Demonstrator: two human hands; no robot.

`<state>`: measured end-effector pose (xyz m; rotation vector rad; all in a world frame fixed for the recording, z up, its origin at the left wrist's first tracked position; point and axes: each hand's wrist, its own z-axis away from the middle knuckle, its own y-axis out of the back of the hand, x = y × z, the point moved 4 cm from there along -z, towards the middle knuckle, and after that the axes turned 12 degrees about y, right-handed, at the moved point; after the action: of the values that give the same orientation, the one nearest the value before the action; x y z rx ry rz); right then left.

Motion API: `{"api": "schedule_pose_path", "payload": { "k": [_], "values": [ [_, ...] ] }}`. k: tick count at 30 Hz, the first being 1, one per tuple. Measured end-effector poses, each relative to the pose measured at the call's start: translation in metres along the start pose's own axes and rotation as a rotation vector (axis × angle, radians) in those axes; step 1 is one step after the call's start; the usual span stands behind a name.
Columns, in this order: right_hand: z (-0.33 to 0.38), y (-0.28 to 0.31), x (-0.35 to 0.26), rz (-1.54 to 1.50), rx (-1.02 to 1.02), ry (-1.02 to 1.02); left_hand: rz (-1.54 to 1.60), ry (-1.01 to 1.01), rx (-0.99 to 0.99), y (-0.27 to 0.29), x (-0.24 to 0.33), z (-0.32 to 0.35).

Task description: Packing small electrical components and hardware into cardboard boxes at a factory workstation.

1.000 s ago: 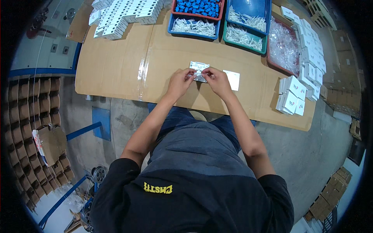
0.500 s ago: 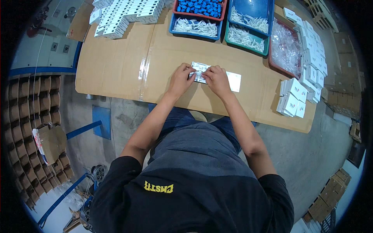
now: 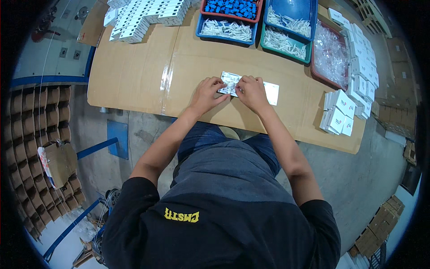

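Note:
On the brown cardboard tabletop, directly ahead of me, lies a small flat white box (image 3: 230, 79), its plain white flap (image 3: 271, 93) spread out to the right. A shiny, clear-looking packet (image 3: 230, 86) lies over its left part; its contents are too small to make out. My left hand (image 3: 208, 96) curls around the box's left end, fingers on the edge and thumb at the near side. My right hand (image 3: 251, 93) rests across the middle, its thumb and fingers pinched at the packet's right side. The fingers partly cover the packet.
Stacked white boxes (image 3: 150, 15) stand far left. Trays hold blue parts (image 3: 230, 8), white plugs (image 3: 226, 30) and, in a red tray (image 3: 329, 80), clear plastic bags (image 3: 329, 56). More white boxes (image 3: 339, 112) line the right side. The table's near edge (image 3: 313, 144) runs before my lap.
My hands have moved slightly apart, showing more of the packet. The left thumb has come away from its fingers towards the box's near edge. The box stays about where it was.

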<state>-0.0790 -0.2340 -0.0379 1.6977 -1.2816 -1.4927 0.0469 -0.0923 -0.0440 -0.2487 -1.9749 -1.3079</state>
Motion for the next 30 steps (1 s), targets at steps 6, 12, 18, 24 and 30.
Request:
{"api": "schedule_pose_path", "payload": {
  "k": [6,12,18,24,30],
  "values": [
    [-0.006,-0.001,-0.008,0.108,-0.165,0.017,-0.139,-0.093,-0.001,-0.008,-0.004,0.005],
    [-0.006,-0.006,-0.006,0.138,-0.055,-0.032,-0.148,-0.083,0.076,-0.010,0.005,0.010],
    [0.001,0.000,-0.010,0.138,0.030,-0.117,-0.140,-0.001,0.075,-0.013,0.006,0.012],
    [0.014,-0.006,-0.008,0.009,0.022,-0.341,-0.127,0.064,0.041,-0.006,0.007,0.004],
    [0.027,-0.004,-0.006,-0.105,0.041,-0.387,-0.179,0.053,-0.061,-0.003,-0.010,-0.008]
  ]
}}
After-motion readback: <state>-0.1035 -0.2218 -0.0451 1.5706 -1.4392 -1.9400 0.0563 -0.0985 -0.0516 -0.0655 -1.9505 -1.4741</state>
